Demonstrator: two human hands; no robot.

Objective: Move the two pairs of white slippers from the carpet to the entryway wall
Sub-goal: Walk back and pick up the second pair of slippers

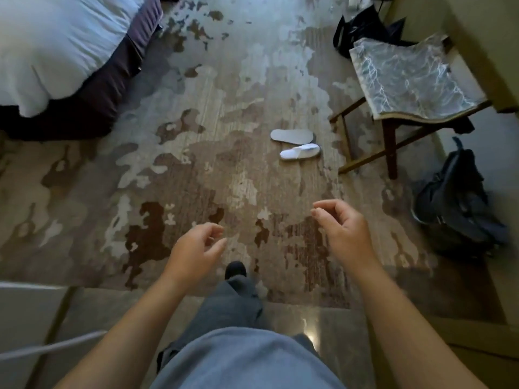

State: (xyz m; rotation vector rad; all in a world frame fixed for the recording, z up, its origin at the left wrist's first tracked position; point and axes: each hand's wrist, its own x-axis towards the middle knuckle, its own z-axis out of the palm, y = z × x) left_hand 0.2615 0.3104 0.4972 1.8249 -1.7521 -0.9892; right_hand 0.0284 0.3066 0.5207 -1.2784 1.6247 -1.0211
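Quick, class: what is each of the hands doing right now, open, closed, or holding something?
Left hand: open, fingers loosely curled, holding nothing.
Right hand: open, fingers loosely curled, holding nothing.

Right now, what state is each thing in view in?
Left hand: empty, fingers loosely curled.
Right hand: empty, fingers loosely curled.
Upper slipper: on the carpet, sole up.
Lower slipper: on the carpet, upright.
Backpack: slumped on the floor.
Luggage rack: unfolded, cloth draped on top.
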